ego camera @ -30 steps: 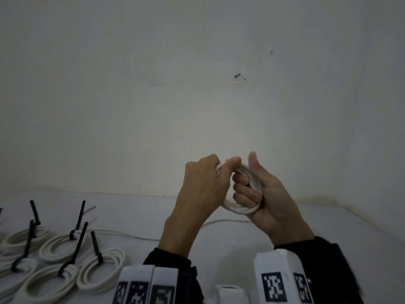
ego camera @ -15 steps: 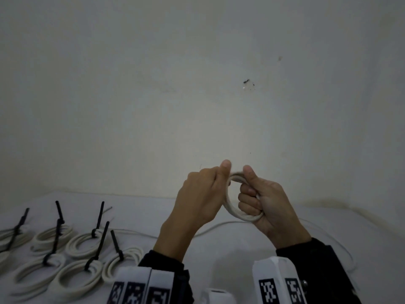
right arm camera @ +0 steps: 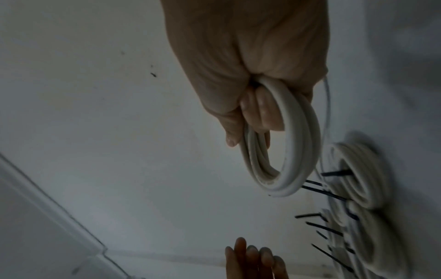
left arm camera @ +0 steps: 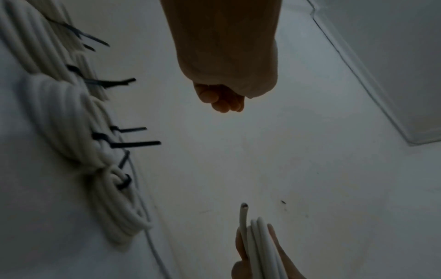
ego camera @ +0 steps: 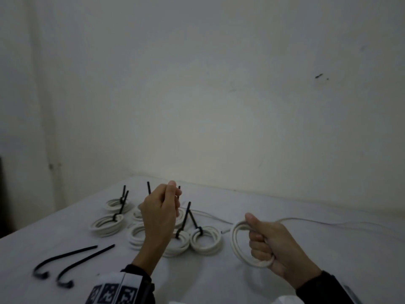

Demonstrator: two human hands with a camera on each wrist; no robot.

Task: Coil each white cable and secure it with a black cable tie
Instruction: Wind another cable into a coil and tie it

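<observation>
My right hand [ego camera: 260,242] grips a coiled white cable [ego camera: 237,249] just above the table, fingers through the loop and thumb on top. The right wrist view shows the same coil [right arm camera: 293,151] hanging from the curled fingers. Its cut end [left arm camera: 243,207] sticks up in the left wrist view. My left hand [ego camera: 173,194] is raised over the tied coils, fingers relaxed and holding nothing. Two loose black cable ties [ego camera: 72,260] lie on the table at the front left, away from both hands.
Several white coils with black ties [ego camera: 205,238] sit in a cluster on the white table [ego camera: 219,281] behind and under my left hand. A thin white cable [ego camera: 328,222] trails across the table to the right. A wall stands close behind.
My left hand has let go of the coil and moved left over the tied coils. My right hand has dropped lower, keeping the coil. The view has swung left, showing the loose ties.
</observation>
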